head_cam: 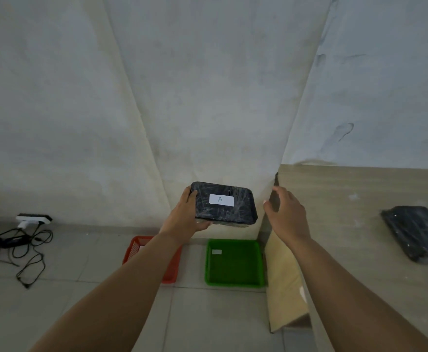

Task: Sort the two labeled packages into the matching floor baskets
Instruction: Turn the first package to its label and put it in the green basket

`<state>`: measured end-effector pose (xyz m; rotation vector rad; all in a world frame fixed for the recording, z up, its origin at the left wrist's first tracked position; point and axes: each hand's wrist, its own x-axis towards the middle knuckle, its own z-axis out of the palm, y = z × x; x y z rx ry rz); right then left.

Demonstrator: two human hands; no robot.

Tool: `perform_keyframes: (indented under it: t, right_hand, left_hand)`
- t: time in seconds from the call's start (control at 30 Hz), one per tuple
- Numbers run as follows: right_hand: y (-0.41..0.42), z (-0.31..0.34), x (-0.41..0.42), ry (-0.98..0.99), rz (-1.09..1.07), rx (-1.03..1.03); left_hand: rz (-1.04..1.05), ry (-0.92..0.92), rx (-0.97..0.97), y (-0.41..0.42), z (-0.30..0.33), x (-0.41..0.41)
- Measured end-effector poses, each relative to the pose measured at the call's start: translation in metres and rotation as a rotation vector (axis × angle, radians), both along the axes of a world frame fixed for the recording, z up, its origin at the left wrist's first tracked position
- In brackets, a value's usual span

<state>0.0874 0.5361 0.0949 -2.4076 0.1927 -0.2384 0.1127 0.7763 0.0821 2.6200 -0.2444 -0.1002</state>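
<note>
Package marked A (224, 203) being held by left hand (187, 218) in air above red basket (168, 271) and green basket (234, 262). Right hand (285, 214) open, empty. Second package (417, 233) lying on table (347, 224). Basket labels unreadable; match to be checked before lowering.

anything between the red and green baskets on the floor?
No. In the head view the strip between the red basket and the green basket is bare floor tile; nothing lies in it.

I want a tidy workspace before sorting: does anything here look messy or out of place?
Yes. A tangle of black cables sprawls loose across the floor at the far left, beside a white power strip. The red basket and green basket sit upright.
</note>
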Motion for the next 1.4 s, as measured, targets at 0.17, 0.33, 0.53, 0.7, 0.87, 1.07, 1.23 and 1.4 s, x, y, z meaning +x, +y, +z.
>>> perform_keyframes:
  t: [0.17, 0.33, 0.53, 0.7, 0.87, 1.07, 1.23, 1.4]
  right_hand:
    - [0.031, -0.015, -0.001, 0.034, -0.016, -0.017]
    - [0.041, -0.042, 0.007, 0.101, -0.038, -0.036]
    - [0.039, -0.103, 0.014, 0.227, -0.042, -0.089]
    - [0.026, -0.17, 0.019, 0.329, -0.009, -0.087]
    - [0.008, -0.25, 0.028, 0.419, 0.024, -0.15]
    - [0.001, -0.352, 0.05, 0.421, 0.056, -0.217]
    - [-0.001, -0.463, 0.076, 0.402, 0.069, -0.23]
    - [-0.021, -0.582, 0.104, 0.397, 0.017, -0.223]
  left_hand:
    - [-0.029, 0.058, -0.027, 0.025, -0.022, 0.006]
    - [-0.042, 0.148, -0.113, 0.031, -0.053, 0.018]
    - [-0.022, 0.24, -0.131, 0.026, -0.116, 0.027]
    - [0.029, 0.324, -0.123, 0.016, -0.179, 0.029]
    - [0.048, 0.392, -0.127, 0.007, -0.261, 0.033]
    - [0.048, 0.421, -0.155, -0.006, -0.372, 0.045]
    - [0.026, 0.415, -0.176, -0.022, -0.486, 0.073]
    - [0.053, 0.403, -0.17, -0.043, -0.612, 0.107]
